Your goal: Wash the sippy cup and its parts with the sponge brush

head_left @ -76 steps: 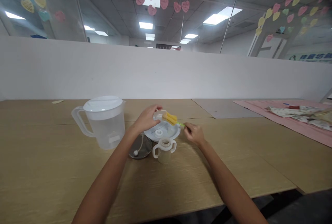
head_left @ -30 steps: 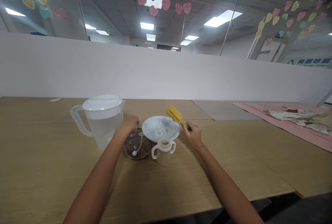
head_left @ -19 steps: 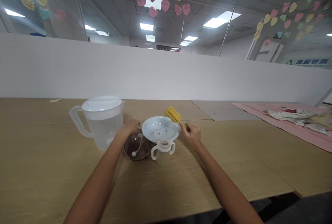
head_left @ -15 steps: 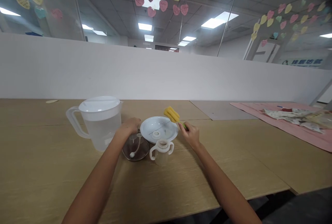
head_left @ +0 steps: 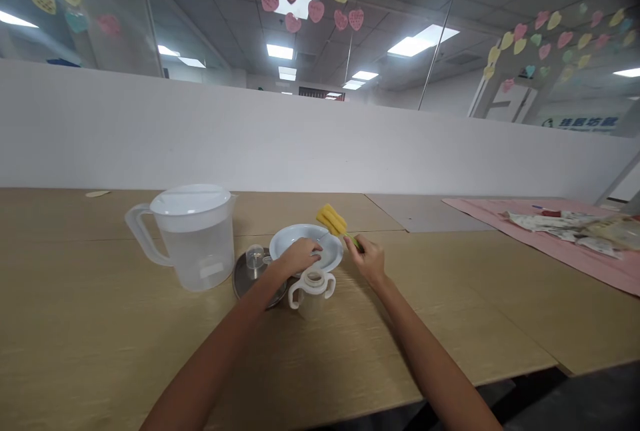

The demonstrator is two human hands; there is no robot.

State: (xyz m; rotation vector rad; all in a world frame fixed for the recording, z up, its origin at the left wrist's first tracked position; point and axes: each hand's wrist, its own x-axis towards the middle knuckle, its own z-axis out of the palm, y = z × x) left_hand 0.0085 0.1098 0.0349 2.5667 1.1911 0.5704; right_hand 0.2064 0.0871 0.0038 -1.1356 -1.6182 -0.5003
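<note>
My left hand [head_left: 301,256] is over the white bowl [head_left: 285,236], its fingers curled down inside; whatever they hold, if anything, is too small to make out. My right hand [head_left: 369,260] grips the green handle of a yellow sponge brush [head_left: 331,219], whose head is at the bowl's right rim. In front of the bowl stands a clear cup [head_left: 313,306] with a white two-handled collar. To its left, partly hidden by my left forearm, lies a round metal tray [head_left: 242,279] with a small clear cap [head_left: 255,257] on it.
A large lidded pitcher [head_left: 203,251] of water stands left of the tray. At the far right a pink cloth [head_left: 480,208] bears papers and a plastic bag. A white wall [head_left: 320,144] runs behind the table [head_left: 450,298].
My left hand has moved right, from the tray's back edge into the bowl. The small clear cap on the tray is now uncovered. My right hand and the brush have stayed in place.
</note>
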